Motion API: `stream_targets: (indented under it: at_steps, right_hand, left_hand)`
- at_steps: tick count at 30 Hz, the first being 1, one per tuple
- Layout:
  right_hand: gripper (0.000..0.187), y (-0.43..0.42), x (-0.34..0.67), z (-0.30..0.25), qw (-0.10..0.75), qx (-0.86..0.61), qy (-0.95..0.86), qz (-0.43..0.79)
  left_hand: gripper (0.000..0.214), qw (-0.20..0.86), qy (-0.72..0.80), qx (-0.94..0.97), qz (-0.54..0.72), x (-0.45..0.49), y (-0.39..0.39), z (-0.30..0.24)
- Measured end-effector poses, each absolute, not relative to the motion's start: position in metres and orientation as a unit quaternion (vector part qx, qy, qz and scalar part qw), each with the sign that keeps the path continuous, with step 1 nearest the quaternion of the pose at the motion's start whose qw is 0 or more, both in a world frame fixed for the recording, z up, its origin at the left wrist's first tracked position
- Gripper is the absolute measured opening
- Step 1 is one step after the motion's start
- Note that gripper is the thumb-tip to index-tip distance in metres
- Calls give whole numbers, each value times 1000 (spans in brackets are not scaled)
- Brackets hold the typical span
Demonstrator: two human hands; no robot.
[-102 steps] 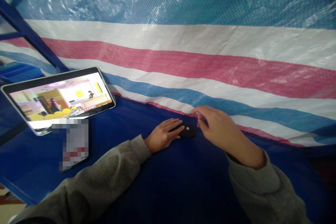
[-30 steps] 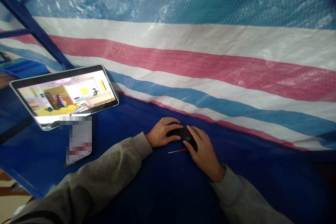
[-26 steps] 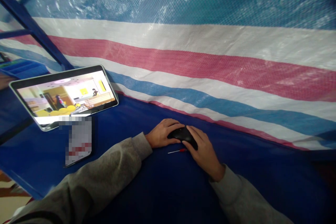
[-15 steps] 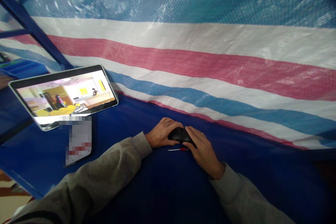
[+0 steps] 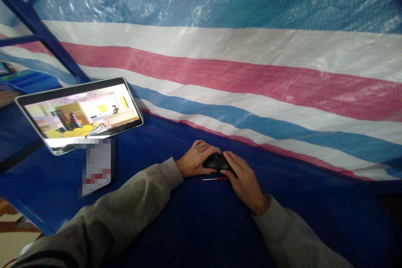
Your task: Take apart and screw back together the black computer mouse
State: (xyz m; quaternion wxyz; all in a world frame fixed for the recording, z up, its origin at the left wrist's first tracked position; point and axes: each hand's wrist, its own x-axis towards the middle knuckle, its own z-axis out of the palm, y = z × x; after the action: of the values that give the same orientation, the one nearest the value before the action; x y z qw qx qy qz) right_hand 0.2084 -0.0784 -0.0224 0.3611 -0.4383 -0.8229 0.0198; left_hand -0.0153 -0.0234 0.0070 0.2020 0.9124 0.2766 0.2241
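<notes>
A black computer mouse lies on the dark blue table surface between my two hands. My left hand grips its left end, with the thumb along the near side and the fingers over the far side. Around the right end is my right hand, fingers on top and thumb at the near edge. Just on the near side of the mouse lies a small screwdriver with a red handle and a thin metal shaft; the handle's end is partly hidden by my right hand.
To the left stands a tablet showing a picture of a room, with a partly blurred phone in front of it. A striped plastic sheet hangs behind the table. Past the blue frame sits a blue tray.
The view has shifted slightly, and the scene sits a little further right. Both hands keep the same hold on the mouse. A figure in the tablet picture has moved slightly.
</notes>
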Motion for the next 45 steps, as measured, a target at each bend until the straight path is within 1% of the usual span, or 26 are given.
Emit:
stream_targets:
  at_steps: [4, 8, 14, 17, 27, 35, 39, 45]
  right_hand:
    - [53, -79, 208, -20, 367, -436, -822, 17]
    - [53, -79, 207, -20, 365, -442, -819, 21]
    - [47, -80, 206, -12, 374, -464, -800, 68]
    - [46, -80, 204, -10, 379, -466, -796, 81]
    - [46, -81, 205, -12, 394, -453, -797, 69]
    - [42, -81, 205, -9, 398, -475, -779, 94]
    - [42, -80, 206, -9, 389, -484, -776, 112]
    - [40, -76, 207, -8, 381, -514, -753, 155]
  left_hand:
    - [52, 201, 277, 911, 228, -15, -23, 5]
    - [58, 200, 285, 908, 232, -14, -23, 6]
    - [65, 198, 299, 905, 230, -14, -24, 8]
    - [65, 199, 303, 903, 231, -14, -24, 6]
    - [68, 203, 308, 902, 225, -15, -24, 5]
    - [71, 211, 324, 897, 216, -15, -22, 6]
    - [65, 219, 306, 898, 230, -16, -24, 8]
    - [44, 204, 318, 889, 257, -17, -24, 7]
